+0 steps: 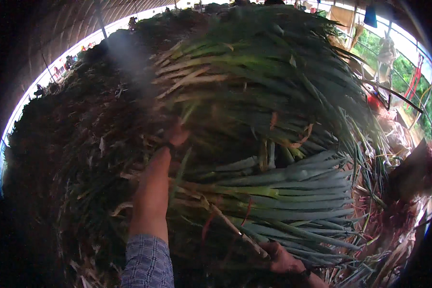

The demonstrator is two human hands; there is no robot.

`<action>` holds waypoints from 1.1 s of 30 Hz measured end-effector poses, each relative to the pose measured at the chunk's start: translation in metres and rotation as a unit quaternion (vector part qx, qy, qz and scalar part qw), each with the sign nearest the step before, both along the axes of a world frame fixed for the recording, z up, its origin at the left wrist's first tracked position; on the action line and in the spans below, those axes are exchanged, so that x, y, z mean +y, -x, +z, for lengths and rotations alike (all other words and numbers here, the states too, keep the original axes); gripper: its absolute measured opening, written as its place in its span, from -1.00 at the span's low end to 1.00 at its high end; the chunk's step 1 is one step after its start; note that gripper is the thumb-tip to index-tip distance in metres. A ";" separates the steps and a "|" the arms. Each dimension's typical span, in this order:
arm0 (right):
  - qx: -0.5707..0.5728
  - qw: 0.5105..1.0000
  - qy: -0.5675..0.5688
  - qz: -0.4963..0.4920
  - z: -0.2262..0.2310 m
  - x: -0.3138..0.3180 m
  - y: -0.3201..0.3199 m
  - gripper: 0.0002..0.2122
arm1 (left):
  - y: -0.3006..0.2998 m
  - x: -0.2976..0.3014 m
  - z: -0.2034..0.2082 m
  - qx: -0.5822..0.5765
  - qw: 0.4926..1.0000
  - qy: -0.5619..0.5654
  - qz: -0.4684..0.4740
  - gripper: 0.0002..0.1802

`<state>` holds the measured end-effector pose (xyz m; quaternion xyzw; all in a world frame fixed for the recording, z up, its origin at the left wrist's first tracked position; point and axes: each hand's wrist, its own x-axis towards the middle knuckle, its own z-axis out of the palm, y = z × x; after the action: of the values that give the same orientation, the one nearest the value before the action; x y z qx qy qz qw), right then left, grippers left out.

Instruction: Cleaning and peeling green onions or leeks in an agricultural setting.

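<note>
My left hand (178,134) reaches forward to the near side of a large heap of green onions (273,96). It is blurred and dim, and its fingers are lost among the stalks. At the lower right, my right hand (284,259) is closed on the end of a thin pale-brown stick (233,225). That stick slants up and left across a lower bundle of green onions (293,192), whose leaves point right. Thin red strips (247,211) lie over this bundle's stalks.
Dark, trampled plant litter (72,158) spreads across the left. Metal posts (101,19) hold up a curved greenhouse roof (57,29). At the right edge are pale sacks (393,134), a dark reddish thing (413,173), and red straps (414,79) by the open side.
</note>
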<state>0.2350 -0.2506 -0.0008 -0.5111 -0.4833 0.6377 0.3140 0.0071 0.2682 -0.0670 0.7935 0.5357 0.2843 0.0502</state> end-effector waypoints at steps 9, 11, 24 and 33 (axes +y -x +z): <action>-0.025 0.999 0.029 -0.004 0.060 0.008 0.011 -0.58 | -0.008 -0.048 0.069 0.024 0.992 0.052 -0.110 -0.69; -0.043 0.997 0.061 -0.024 0.090 0.004 0.023 -0.59 | 0.004 -0.063 0.091 0.148 0.980 0.011 -0.131 -0.77; 0.041 0.980 -0.100 -0.168 0.008 -0.053 0.005 -0.76 | 0.077 -0.374 0.155 0.267 0.890 -0.093 -0.357 -0.86; 0.047 0.978 -0.106 -0.175 0.022 -0.055 0.025 -0.77 | 0.293 -0.416 0.239 0.343 0.927 -0.127 -0.088 -0.86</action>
<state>0.2101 -0.3056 0.0217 -0.5210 -0.4362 0.5410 0.4955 -0.2859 -0.1481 0.1722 0.8863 0.4078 0.0552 -0.2126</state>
